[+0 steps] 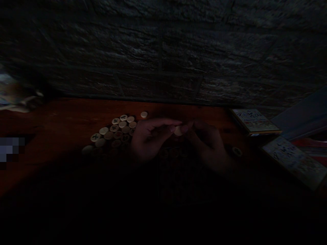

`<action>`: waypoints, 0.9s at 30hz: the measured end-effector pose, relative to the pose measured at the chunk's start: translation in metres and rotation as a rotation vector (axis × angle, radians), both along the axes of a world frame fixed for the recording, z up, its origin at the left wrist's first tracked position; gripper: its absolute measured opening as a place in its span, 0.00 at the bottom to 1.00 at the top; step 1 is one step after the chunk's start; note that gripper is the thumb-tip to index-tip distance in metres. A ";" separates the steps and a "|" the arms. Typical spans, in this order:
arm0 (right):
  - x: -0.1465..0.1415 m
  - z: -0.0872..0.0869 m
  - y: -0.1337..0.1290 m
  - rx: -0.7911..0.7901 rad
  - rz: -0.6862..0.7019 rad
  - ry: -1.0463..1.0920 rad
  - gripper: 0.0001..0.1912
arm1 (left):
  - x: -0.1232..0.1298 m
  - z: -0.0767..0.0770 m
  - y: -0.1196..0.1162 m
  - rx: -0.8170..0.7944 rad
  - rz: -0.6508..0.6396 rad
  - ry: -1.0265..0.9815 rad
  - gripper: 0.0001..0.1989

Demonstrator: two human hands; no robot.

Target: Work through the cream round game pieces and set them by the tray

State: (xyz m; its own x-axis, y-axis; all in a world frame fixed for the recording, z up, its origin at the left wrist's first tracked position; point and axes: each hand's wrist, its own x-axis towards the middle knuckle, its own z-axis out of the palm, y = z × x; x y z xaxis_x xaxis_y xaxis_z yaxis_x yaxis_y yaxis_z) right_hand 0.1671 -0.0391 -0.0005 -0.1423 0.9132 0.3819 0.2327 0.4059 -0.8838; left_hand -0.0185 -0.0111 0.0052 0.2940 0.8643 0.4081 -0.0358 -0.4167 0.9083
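In the dim head view, a round pale xiangqi piece [178,131] is held up between the thumbs and fingertips of my two hands. My left hand [149,139] closes on its left side, and my right hand [208,144] pinches it from the right. Beneath them, more xiangqi pieces [175,153] lie in rows in deep shadow; what they rest on is hard to make out. Beside my left hand spreads a loose cluster of pieces [108,135], some with characters showing and some blank side up.
One piece [144,114] sits apart behind the cluster; another [237,151] lies right of my right hand. Two flat printed boxes [255,120] are on the right of the wooden table [74,115]. A brick wall [163,58] rises along its back edge.
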 end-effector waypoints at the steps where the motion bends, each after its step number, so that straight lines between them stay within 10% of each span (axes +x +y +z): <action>1: 0.000 0.000 0.000 0.011 -0.001 0.001 0.14 | 0.000 0.000 0.000 0.013 0.002 0.009 0.07; 14: 0.000 0.004 -0.001 0.118 -0.076 -0.046 0.14 | 0.000 -0.002 -0.002 0.227 0.030 0.120 0.07; 27: -0.002 0.005 -0.001 0.121 -0.059 -0.034 0.10 | 0.008 -0.004 -0.003 0.005 0.050 0.011 0.06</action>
State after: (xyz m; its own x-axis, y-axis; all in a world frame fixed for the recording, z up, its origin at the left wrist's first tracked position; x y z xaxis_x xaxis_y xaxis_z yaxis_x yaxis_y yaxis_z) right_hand 0.1649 -0.0402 0.0043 -0.1043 0.8678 0.4858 0.2880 0.4938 -0.8205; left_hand -0.0104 -0.0146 0.0008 0.2553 0.8759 0.4095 -0.0050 -0.4223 0.9064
